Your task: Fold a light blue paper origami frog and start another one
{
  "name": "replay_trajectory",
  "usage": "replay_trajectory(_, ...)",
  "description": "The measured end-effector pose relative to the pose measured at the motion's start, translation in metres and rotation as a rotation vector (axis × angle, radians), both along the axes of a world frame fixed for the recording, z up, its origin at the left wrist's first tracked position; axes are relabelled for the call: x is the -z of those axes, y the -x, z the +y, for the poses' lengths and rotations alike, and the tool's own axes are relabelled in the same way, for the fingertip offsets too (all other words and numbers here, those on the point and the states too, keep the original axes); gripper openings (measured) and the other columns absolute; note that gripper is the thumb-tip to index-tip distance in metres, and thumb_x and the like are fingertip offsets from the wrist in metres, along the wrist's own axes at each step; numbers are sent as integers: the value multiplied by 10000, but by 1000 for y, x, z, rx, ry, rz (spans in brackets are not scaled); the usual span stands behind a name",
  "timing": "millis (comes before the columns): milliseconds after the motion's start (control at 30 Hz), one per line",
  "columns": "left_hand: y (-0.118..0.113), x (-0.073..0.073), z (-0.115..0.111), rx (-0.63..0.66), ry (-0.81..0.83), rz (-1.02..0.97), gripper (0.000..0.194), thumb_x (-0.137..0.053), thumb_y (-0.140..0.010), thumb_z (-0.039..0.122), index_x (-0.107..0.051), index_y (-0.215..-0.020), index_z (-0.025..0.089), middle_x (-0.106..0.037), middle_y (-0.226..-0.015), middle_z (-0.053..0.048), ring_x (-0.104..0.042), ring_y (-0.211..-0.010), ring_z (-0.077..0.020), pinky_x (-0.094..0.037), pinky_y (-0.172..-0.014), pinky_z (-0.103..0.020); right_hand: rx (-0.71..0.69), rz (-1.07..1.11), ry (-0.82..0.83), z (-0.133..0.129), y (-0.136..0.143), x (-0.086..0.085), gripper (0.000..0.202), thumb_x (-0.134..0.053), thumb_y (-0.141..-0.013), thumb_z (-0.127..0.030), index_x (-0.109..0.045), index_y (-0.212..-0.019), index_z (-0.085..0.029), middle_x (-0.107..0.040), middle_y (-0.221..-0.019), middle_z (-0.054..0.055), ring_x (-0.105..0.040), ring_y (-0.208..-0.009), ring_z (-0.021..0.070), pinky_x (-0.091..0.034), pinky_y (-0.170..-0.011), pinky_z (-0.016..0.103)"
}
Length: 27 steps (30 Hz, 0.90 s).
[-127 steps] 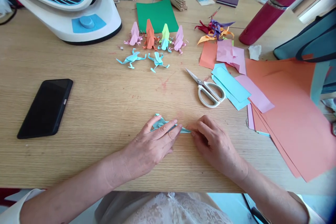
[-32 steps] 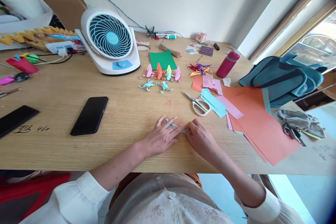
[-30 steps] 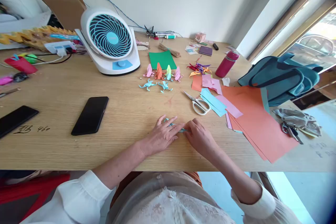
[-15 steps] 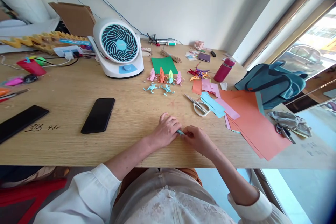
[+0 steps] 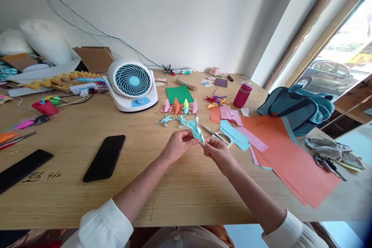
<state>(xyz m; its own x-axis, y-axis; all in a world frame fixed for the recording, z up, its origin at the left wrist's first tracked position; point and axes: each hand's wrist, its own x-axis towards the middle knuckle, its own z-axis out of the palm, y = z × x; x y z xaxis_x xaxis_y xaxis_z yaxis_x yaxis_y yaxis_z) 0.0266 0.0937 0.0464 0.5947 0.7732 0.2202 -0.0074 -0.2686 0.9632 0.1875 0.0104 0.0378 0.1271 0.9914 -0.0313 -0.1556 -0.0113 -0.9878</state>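
Between my hands is a light blue piece of folded paper, raised above the table. My left hand pinches its lower left part between thumb and fingers. On the other side, my right hand grips the lower tip with thumb and forefinger. Just beyond the paper lie small light blue origami figures. Behind those stands a row of several folded figures in pink, orange and yellow-green, among them an orange one. White-handled scissors lie close beyond my right hand, partly hidden by it.
A white fan stands at the back left, a black phone nearer. Blue paper strips and large orange sheets lie on the right. Behind them are a red bottle and a teal bag. A green sheet lies at the back.
Both hands have risen off the table with the blue paper, which now shows much more between them. The left hand has turned from lying over it to a pinch. The camera view has tilted up.
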Motion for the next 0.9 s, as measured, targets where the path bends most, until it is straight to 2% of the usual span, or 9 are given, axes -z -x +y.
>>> replay_trajectory(133, -3, 15, 4, -70, 110, -17, 370, -784, -675, 443, -584, -603, 141, -573, -599, 15, -496, -582, -96, -402, -589, -230, -99, -32, 4, 9, -4, 6, 372, -785, -676, -490, -617, -752, -168, -505, -609, -43, -390, -553, 80, -292, -547, 238)
replay_trajectory(233, 2, 22, 6, -32, 182, 0, 349, -787, -671, 433, -615, -604, 138, -574, -593, 13, -494, -584, -98, -397, -602, -237, -220, -64, 9, 14, -11, 14, 362, -711, -760, -519, -653, -777, -162, -526, -627, -28, -414, -578, 90, -318, -576, 246)
replay_trajectory(367, 4, 31, 4, 20, 264, -4, 339, -789, -667, 422, -616, -618, 134, -570, -609, 15, -481, -593, -95, -384, -607, -236, -216, -114, 11, 16, -13, 26, 356, -703, -775, -505, -620, -708, -165, -491, -599, -35, -381, -567, 91, -283, -547, 250)
replay_trajectory(567, 5, 40, -1, -56, 143, 112, 381, -735, -725, 422, -508, -580, 152, -458, -572, 46, -394, -553, -77, -312, -541, -222, -249, -121, 17, 13, -11, 33, 335, -714, -778, -475, -601, -731, -163, -483, -610, -38, -353, -567, 85, -243, -530, 252)
replay_trajectory(667, 7, 42, -2, -72, 122, 148, 372, -738, -726, 400, -487, -598, 157, -438, -580, 57, -377, -554, -73, -301, -535, -215, -252, -138, 28, 12, -9, 32, 360, -757, -729, -473, -582, -685, -161, -484, -595, -43, -337, -550, 77, -227, -520, 251)
replay_trajectory(900, 9, 31, -5, 9, 246, -2, 247, -756, -719, 326, -603, -670, 140, -561, -642, 39, -477, -622, -85, -370, -623, -214, -170, -74, 82, 10, 3, 30, 412, -770, -688, -514, -542, -657, -172, -473, -571, -46, -316, -530, 77, -212, -507, 250)
